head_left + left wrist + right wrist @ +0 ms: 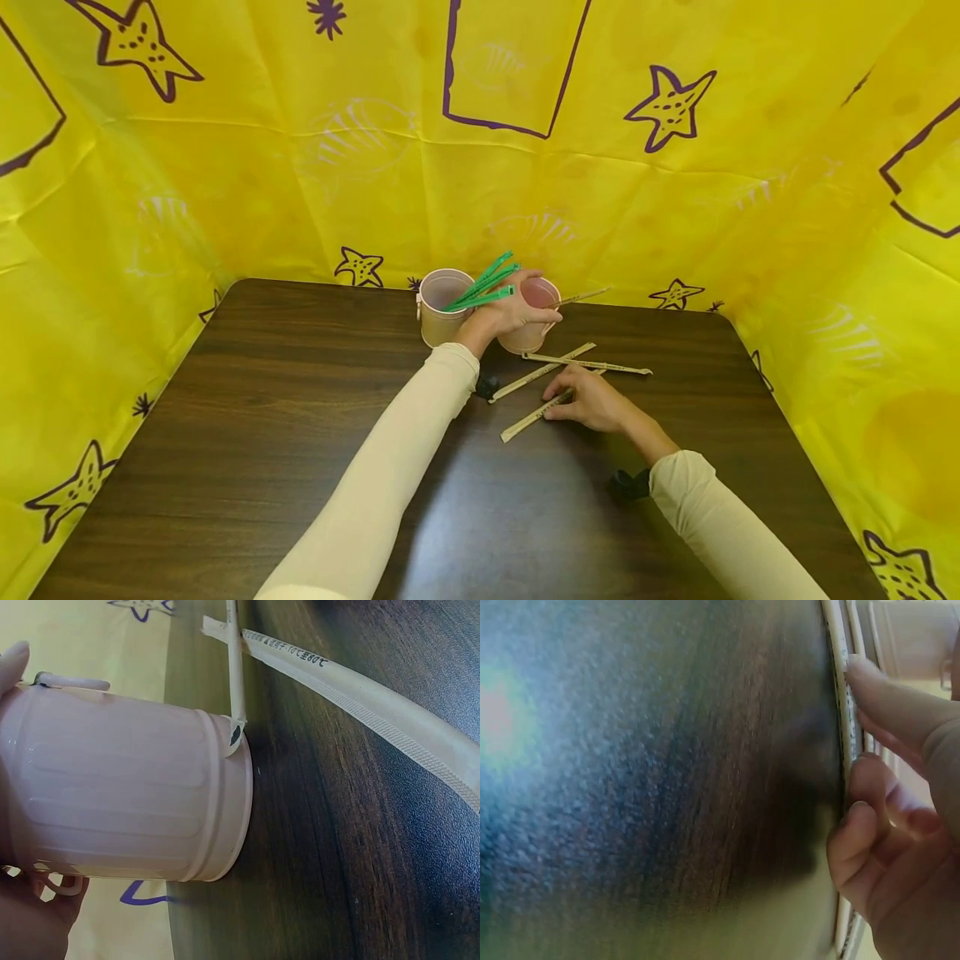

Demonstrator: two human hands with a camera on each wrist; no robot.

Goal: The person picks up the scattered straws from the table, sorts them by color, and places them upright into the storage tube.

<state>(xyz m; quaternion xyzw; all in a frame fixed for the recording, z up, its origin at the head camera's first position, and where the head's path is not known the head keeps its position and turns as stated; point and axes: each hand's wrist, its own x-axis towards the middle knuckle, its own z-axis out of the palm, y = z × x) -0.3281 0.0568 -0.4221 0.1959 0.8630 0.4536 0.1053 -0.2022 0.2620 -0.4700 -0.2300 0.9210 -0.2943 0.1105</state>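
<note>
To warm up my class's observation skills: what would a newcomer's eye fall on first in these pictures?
The bright yellow cloth with purple-outlined starfish, beyond the table, probably comes first. Next come green straws sticking out of the left bucket at the table's far edge. Third is the right hand, nearer and to the right, pinching a pale straw.

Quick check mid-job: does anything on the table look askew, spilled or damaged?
Nothing looks spilled or damaged. The one untidy spot is near the foot of the right-hand bucket, where two beige sticks lie loose and crossed on the table, while the green sticks lean together in the left-hand bucket.
</note>
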